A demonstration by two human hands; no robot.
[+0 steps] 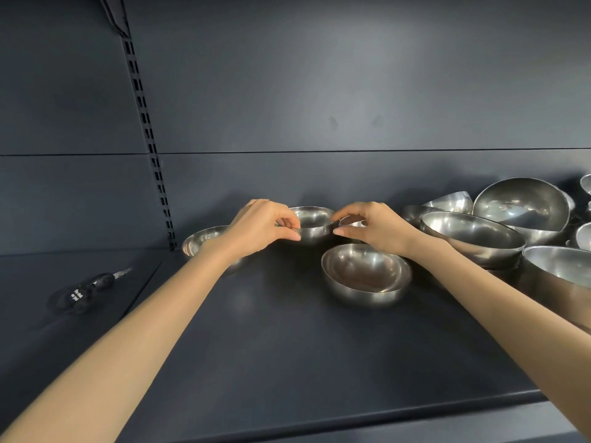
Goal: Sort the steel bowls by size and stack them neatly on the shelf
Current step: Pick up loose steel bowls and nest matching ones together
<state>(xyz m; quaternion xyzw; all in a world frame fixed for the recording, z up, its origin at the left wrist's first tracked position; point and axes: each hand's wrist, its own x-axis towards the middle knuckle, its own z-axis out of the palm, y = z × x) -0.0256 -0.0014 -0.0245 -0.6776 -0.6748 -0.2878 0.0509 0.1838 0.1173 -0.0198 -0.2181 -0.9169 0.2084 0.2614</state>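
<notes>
Head view. A dark shelf (287,346) backed by a dark panel (351,91), with a slotted upright (147,135) rising at the left.

A black-handled tool (86,289) lies on the neighbouring shelf section at far left, well apart from the hands. A left bowl (201,239) stands upright behind the left wrist, which partly hides it. At the right a heap of bowls (473,235) of several sizes crowds the shelf, some upright and some tipped on their sides, touching one another. A pair of nested bowls (366,274) stands upright in front of the hands, just below the right wrist. It lies between the camera and the right thumb.

The small bowl (315,223) stands upright near the back of the shelf, between the two hands. The left hand (262,227) has its fingers curled, forefinger and thumb pinching the bowl's left rim and wall. The right hand (374,228) arches over a tiny bowl (351,222) that sits just beside the small bowl on its right. Forefinger above and thumb below curl round this tiny bowl, though the hand hides most of it. The right forefinger tip reaches the small bowl's right rim; whether it touches cannot be told.
</notes>
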